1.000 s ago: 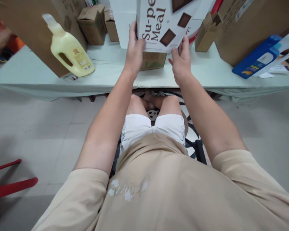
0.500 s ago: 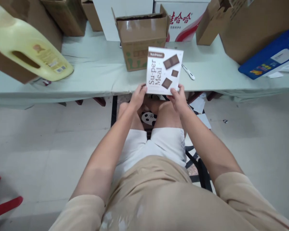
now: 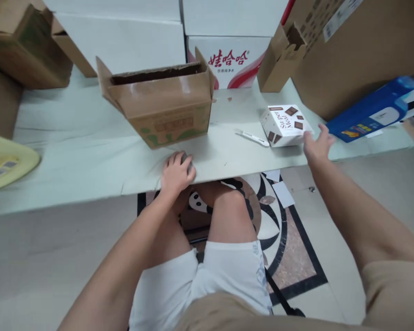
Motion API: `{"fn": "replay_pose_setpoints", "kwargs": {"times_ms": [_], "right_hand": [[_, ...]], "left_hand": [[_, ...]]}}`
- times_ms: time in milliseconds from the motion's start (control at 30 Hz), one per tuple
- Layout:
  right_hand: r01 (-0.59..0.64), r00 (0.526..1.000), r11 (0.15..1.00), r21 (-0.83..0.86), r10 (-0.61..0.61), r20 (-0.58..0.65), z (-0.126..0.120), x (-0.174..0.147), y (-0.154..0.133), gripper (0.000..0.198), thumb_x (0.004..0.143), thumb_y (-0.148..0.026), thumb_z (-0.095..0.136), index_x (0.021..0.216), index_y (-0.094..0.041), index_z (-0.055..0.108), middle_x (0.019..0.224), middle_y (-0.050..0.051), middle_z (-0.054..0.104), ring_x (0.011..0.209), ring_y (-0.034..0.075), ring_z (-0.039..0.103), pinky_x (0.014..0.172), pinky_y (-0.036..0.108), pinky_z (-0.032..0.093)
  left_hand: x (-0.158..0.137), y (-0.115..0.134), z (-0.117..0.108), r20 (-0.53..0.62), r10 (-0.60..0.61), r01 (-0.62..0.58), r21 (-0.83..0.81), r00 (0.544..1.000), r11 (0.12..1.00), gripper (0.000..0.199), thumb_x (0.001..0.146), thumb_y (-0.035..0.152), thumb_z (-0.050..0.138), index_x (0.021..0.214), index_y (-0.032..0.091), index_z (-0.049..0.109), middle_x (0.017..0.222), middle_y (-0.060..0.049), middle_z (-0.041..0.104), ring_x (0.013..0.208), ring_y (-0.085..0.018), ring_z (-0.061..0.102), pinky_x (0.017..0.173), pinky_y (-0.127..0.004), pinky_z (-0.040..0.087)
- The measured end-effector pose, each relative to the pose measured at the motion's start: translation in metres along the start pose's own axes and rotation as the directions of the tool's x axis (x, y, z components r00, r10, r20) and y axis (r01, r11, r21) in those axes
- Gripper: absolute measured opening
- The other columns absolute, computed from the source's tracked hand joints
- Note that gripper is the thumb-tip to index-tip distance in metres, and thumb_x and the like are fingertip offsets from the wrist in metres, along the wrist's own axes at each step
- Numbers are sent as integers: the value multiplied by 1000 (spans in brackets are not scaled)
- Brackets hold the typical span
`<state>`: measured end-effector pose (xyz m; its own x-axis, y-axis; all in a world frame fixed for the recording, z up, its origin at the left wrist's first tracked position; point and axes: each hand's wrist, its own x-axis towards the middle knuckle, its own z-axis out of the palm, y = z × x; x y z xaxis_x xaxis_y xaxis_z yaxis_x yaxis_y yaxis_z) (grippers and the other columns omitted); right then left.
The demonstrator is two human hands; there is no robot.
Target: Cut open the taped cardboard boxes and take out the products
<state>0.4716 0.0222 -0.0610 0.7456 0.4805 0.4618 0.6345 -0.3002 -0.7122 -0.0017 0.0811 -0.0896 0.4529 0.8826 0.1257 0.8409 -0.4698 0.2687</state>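
Observation:
The white "Super Meal" box, printed with chocolate pieces, rests on the table to the right. At its right front corner is my right hand, fingers spread; whether a fingertip still touches the box I cannot tell. My left hand lies at the table's front edge, its fingers curled about something small and dark grey that is mostly hidden. Left of the box lies a white utility knife. Behind my left hand stands a brown carton with its top flaps up.
A blue bottle leans just right of my right hand. A yellow jug is cut off at the left. Stacked white cartons and a narrow brown box line the back of the pale-covered table.
The Super Meal box, held in both hands before, now sits on the table at the right. My hands have parted, the left to the table edge. The view has shifted.

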Motion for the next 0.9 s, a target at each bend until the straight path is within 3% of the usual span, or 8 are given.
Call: {"fn": "replay_pose_setpoints", "kwargs": {"times_ms": [167, 300, 500, 567, 667, 733, 800, 900], "right_hand": [[17, 905, 890, -455, 180, 387, 35, 24, -23, 71, 85, -55, 65, 152, -32, 55, 144, 15, 39, 130, 35, 54, 118, 55, 38], [66, 909, 890, -452, 134, 396, 77, 44, -47, 70, 91, -50, 63, 155, -24, 52, 147, 17, 34, 133, 32, 51, 119, 47, 36], [80, 900, 868, -489, 148, 409, 139, 91, -71, 69, 100, -46, 61, 162, -23, 42, 150, 24, 47, 142, 31, 48, 118, 42, 33], [110, 856, 898, -425, 132, 500, 159, 102, -69, 83, 99, -35, 65, 169, -17, 23, 156, 27, 44, 145, 28, 47, 117, 39, 33], [91, 729, 963, -253, 109, 676, 179, 99, -70, 103, 95, -19, 70, 170, -10, -1, 164, 29, 38, 148, 23, 46, 116, 35, 34], [88, 694, 981, -171, 62, 717, 181, 85, -81, 95, 95, -17, 69, 170, -9, 11, 167, 27, 35, 151, 23, 43, 120, 35, 31], [94, 716, 993, -76, -14, 698, 175, 67, -106, 74, 98, -16, 64, 164, -8, 33, 165, 24, 40, 149, 21, 44, 122, 35, 29], [-36, 746, 987, 155, -77, 662, 166, 40, -164, 42, 105, -24, 52, 144, -12, 57, 149, 17, 60, 130, 18, 61, 111, 36, 45]], "left_hand": [[-3, -2, 5, -7, 29, -28, 129, 1000, 991, 48, 97, 35, 48, 139, 19, 66, 148, -18, 60, 143, -39, 50, 116, -54, 44], [-2, -5, 7, -36, 62, -54, 192, 997, 980, 47, 97, 35, 49, 137, 20, 69, 143, -19, 63, 138, -39, 55, 110, -54, 49], [-2, -11, 8, -37, 94, -84, 220, 995, 972, 47, 96, 35, 52, 137, 21, 70, 139, -18, 65, 135, -39, 56, 107, -54, 50], [-2, -11, 8, -9, 78, -74, 210, 997, 975, 48, 95, 34, 54, 138, 22, 69, 141, -18, 65, 136, -39, 55, 108, -53, 49], [-2, -11, 8, 10, 47, -48, 204, 999, 978, 48, 95, 34, 54, 139, 23, 68, 142, -17, 64, 137, -39, 55, 109, -53, 48], [-2, -10, 8, 9, 31, -32, 196, 999, 980, 48, 94, 35, 54, 139, 23, 68, 143, -17, 64, 138, -39, 54, 110, -53, 48], [-2, -8, 9, 13, 20, -22, 181, 1000, 983, 48, 94, 35, 55, 139, 24, 68, 144, -16, 63, 139, -39, 53, 111, -53, 47], [-2, -6, 9, 22, 7, -11, 159, 1000, 987, 49, 95, 36, 55, 141, 25, 66, 146, -15, 61, 140, -38, 52, 115, -52, 44]]}}
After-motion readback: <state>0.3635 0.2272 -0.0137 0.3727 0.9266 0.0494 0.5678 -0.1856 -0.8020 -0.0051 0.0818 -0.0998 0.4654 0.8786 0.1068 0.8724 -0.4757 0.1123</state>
